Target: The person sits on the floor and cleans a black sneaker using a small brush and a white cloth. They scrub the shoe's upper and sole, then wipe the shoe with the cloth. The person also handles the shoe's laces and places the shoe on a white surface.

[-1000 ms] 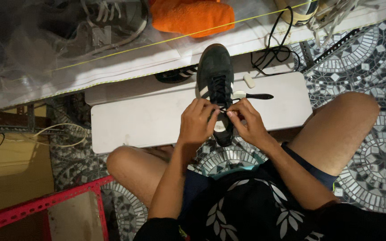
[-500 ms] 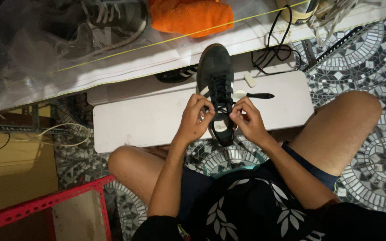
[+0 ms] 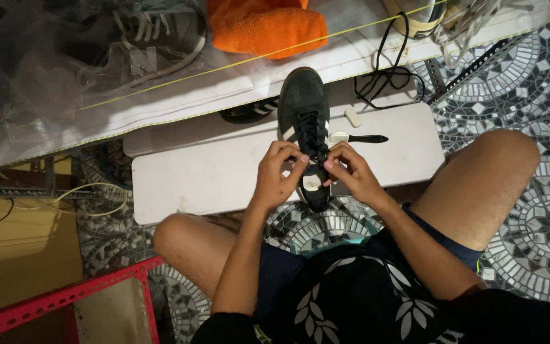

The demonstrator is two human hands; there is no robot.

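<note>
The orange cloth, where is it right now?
In the head view the orange cloth lies at the top centre on the pale shelf, just beyond the toe of the dark sneaker.

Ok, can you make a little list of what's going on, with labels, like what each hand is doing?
left hand: pinching black laces, at the shoe's left side
right hand: pinching laces, at the shoe's right side
shoe: dark with white stripes, toe pointing away
board: white, under the shoe
brush: on the board, right of the shoe
cloth: orange, on the table behind
floor: mosaic tiles
</note>
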